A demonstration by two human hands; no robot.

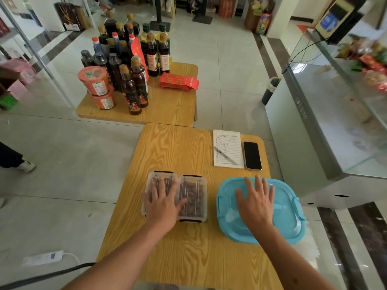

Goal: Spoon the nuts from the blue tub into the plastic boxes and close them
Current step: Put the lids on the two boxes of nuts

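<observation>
Two clear plastic boxes with black clips stand side by side on the wooden table, both lidded with brown nuts inside. My left hand lies flat with spread fingers on the left box, its thumb reaching over the right box. To the right stands the blue tub with its translucent blue lid on. My right hand rests flat on that lid, fingers straight. No spoon is in view.
A notepad with a pen and a black phone lie at the table's far right. A second table beyond carries bottles, noodle cups and red packets. A glass counter stands at the right.
</observation>
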